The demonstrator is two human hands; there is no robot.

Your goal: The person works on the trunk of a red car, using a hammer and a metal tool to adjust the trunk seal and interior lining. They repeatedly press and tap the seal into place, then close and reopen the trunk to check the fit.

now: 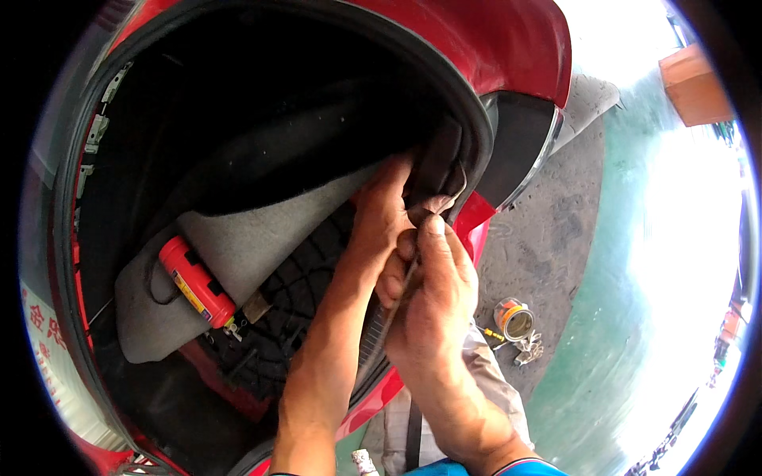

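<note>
My left hand (385, 198) reaches against the dark side trim (436, 151) inside a red car's open trunk, beside the rubber seal; what its fingertips hold is hidden. Just below and to the right, my right hand (429, 293) is closed, thumb and fingers pinched at a small crumpled, pale brownish strip (440, 202) along that edge. A grey-backed liner panel (246, 230) lies folded in the trunk left of my forearms. On it rests a red cylindrical item with black fittings (194, 282).
The tail lamp (520, 143) and red bodywork (492, 40) curve around the opening's right. On the floor (548, 230) stand an open can (514, 321) and a small crumpled cloth-like item (529, 347) beside it. An orange-brown box (694, 87) sits farther right.
</note>
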